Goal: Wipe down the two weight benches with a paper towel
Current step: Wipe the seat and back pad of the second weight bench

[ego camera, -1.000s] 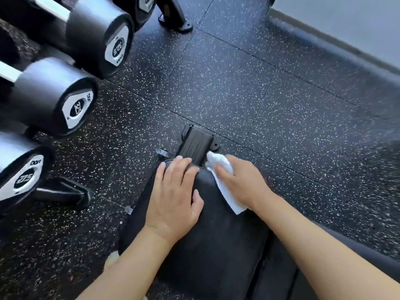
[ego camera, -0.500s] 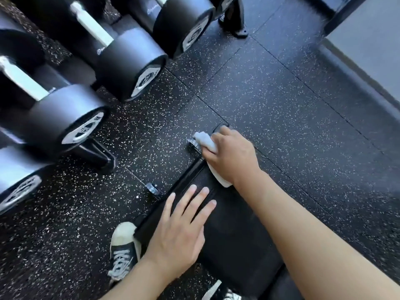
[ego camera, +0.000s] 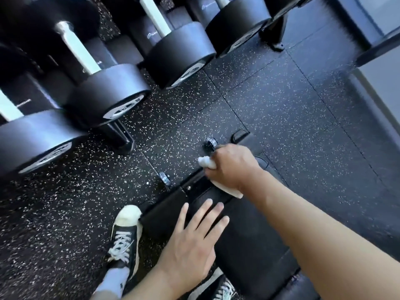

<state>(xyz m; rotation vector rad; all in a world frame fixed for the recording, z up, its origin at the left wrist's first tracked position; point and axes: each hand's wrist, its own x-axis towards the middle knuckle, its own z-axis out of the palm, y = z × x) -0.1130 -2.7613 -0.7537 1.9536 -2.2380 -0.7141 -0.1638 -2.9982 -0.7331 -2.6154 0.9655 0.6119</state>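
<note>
A black padded weight bench runs from the lower right toward the middle of the view. My right hand grips a white paper towel and holds it over the far end of the pad, above the bench's metal frame. A flap of the towel hangs out under my wrist. My left hand lies flat on the pad nearer to me, fingers straight and spread. Only one bench shows in this view.
Large black dumbbells sit on a rack along the upper left. The rack's foot stands close to the bench end. My black-and-white sneaker is on the speckled rubber floor left of the bench. A grey wall lies at right.
My right hand has slid the towel off the pad's top to the far end of the bench. My left hand has drawn back along the pad toward me. The view has tilted.
</note>
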